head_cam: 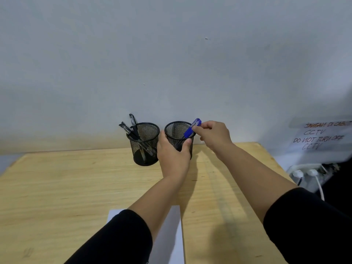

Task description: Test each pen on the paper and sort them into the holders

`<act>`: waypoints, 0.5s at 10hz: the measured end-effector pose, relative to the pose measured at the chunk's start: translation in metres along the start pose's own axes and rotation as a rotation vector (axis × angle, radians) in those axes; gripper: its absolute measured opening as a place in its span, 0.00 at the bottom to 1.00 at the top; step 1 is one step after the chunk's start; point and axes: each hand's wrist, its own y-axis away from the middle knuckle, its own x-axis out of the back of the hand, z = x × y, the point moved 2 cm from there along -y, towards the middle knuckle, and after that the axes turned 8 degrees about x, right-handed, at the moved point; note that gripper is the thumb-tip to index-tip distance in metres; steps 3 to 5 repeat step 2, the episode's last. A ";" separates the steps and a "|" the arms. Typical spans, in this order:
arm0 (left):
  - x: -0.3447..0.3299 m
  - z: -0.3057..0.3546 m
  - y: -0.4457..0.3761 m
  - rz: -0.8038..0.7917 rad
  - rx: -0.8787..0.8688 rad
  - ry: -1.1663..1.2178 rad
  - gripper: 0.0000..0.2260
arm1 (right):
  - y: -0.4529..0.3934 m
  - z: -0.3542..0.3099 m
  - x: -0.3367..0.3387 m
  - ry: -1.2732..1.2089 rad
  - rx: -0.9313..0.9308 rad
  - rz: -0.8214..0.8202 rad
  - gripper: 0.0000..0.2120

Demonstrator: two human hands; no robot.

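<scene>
At the near edge of the wooden table (57, 197) lies a white sheet of paper (171, 235), partly covered by the left forearm in a black sleeve (118, 239). A second black sleeve (308, 225) covers the right arm near the table's right edge.

Farther in, towards the far edge, the left hand (174, 157) wraps its grip around the near side of the right mesh holder (177, 134): the thumb lies curled on the right of the holder's wall, the other fingers on its left side, between the two holders. The holder stands upright on the table.

Just above and to the right, the right hand (214, 137) pinches the blue pen (191, 129) near its top end, grip closed on the barrel between thumb and fingertips. The pen is tilted, its upper end by the fingers, its lower end down inside the holder's mouth.

Just left of it stands the left mesh holder (144, 143), also upright, with several black pens (133, 128) leaning out over its left rim.

Behind the far edge rises a plain grey wall (171, 54). Off the table's right side hang a handwritten paper notice (320, 136) and a white power strip (308, 174) with plugs.
</scene>
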 end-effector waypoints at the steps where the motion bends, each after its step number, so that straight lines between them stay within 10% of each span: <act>1: 0.006 0.001 0.003 -0.002 -0.018 0.006 0.33 | 0.004 -0.002 0.004 0.022 -0.007 -0.020 0.09; 5: 0.020 0.006 0.010 0.006 0.004 -0.033 0.27 | 0.018 -0.009 0.009 0.151 -0.016 -0.042 0.12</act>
